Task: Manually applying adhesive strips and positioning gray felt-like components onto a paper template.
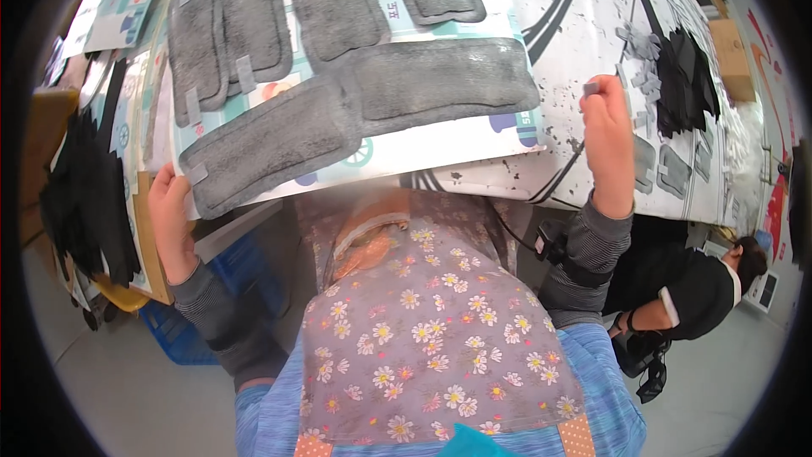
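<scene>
My left hand [172, 218] grips the near left corner of a printed white board [440, 142]. Several grey fuzzy fabric strips [355, 114] lie on that board, some with small grey tabs at their ends. My right hand [607, 142] is raised over the speckled white table sheet [584, 0] to the right of the board and pinches a small grey tab [590, 87] between its fingertips. Both forearms wear grey striped sleeves.
More small grey tabs [636, 42] and a pile of black pieces [687, 80] lie at the table's right. Black fabric pieces [80, 203] hang at the left above a blue crate [182, 334]. A person in black [694, 288] sits at the lower right. Cardboard boxes [729, 55] stand far right.
</scene>
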### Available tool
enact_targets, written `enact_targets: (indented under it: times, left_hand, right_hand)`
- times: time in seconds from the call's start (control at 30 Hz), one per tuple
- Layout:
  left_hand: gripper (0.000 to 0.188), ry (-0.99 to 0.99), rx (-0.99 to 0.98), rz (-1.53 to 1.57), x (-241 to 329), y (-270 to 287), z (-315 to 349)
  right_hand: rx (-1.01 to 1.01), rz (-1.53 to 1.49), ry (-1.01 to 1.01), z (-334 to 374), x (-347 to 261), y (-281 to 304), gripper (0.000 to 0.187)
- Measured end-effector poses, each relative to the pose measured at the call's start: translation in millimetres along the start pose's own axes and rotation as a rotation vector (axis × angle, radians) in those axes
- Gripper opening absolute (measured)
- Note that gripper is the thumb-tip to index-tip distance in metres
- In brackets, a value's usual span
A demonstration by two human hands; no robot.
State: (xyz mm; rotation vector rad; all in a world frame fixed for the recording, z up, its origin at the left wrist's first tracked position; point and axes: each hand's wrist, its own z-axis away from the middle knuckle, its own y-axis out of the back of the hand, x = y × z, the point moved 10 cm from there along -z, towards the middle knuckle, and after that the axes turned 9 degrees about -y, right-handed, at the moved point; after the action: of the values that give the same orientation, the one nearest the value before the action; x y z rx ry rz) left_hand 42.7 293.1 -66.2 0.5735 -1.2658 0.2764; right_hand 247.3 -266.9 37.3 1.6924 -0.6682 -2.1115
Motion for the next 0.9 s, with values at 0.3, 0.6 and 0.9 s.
enact_targets:
  times: [0.3,0.6,0.9]
  left_hand:
    - [0.031,-0.048,0.013,0.075,-3,3,-6]
    - [0.051,-0.068,0.123,0.005,1,13,-15]
    - [0.050,-0.059,0.112,-0.032,2,20,-17]
  right_hand:
    - [-0.105,-0.059,-0.088,-6,17,-5,0.018]
    - [-0.265,-0.178,-0.005,-16,-1,-22,0.018]
    - [-0.396,-0.191,-0.004,-35,9,-41,0.018]
